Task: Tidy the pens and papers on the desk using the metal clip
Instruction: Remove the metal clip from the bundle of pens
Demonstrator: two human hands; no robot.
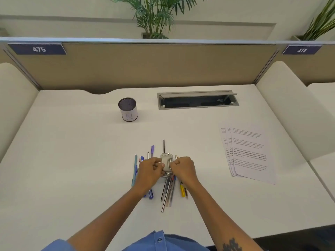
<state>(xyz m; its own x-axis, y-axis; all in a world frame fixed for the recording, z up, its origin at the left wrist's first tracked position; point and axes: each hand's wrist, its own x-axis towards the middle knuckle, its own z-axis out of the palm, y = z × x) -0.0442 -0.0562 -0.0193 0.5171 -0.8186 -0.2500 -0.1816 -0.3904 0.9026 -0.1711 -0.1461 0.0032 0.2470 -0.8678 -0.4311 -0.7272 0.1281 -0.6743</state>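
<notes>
Metal clip (pixel 167 164) sits over a loose bunch of pens (pixel 167 191) at mid-table (pixel 72 160), pinched from both sides by the left hand (pixel 149 171) and right hand (pixel 183 169). Printed papers (pixel 250 153) lie fanned well apart to the right.

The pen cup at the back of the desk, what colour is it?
White, with a dark mesh inside; head view shows the pen cup.

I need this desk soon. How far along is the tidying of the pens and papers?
Nothing looks finished. In hand: the left hand and right hand both grip the metal clip over the pens, which lie loose on the desk. Left: the papers sit fanned and unclipped, and the pen cup looks empty.
</notes>
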